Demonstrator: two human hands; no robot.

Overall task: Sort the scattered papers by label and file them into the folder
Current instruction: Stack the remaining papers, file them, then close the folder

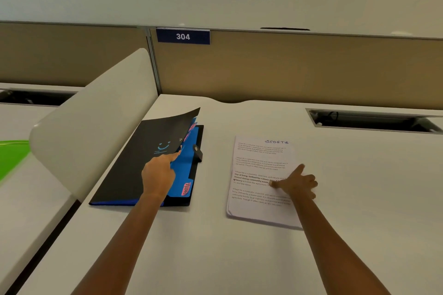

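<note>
Figure: Folder and labelled papers on a white desk.

The left hand [158,176] lifts the black cover of the folder [134,175] with its fingertips, exposing blue dividers with pink tabs [186,189]. The right hand [296,183], loosely curled and gripping nothing, presses on the stack of papers [260,170] headed "SPORTS", lying to the folder's right.

Black folder [134,170], blue dividers [185,165]
</note>
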